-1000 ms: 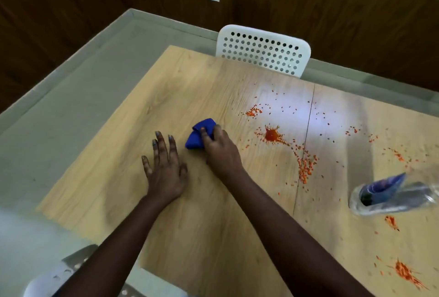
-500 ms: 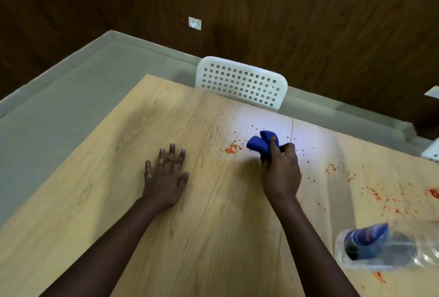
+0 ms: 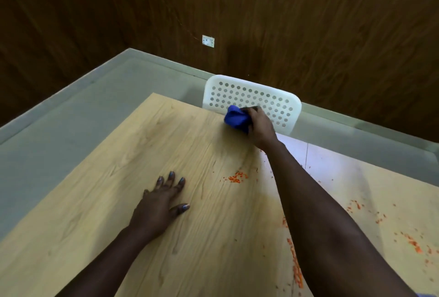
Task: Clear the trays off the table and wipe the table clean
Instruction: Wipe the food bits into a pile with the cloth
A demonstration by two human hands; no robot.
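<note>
Right hand [image 3: 260, 125] grasping bunched blue cloth [image 3: 236, 119] at far edge of wood-grain tabletop [image 3: 118, 201], by perforated white plastic chair [image 3: 251, 97]. Left hand [image 3: 159, 204] flat, fingers spread, released. Orange crumbs [image 3: 236, 176] scattered right.

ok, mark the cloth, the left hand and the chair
cloth [image 3: 235, 119], head view, middle of the bunched blue fabric
left hand [image 3: 158, 205], head view, back of the hand
chair [image 3: 240, 95], head view, perforated white backrest

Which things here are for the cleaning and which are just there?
For the cleaning:
blue cloth, gripped by the right hand
table
orange crumbs
left hand, flat on the table

Just there:
white chair
wall socket
</note>
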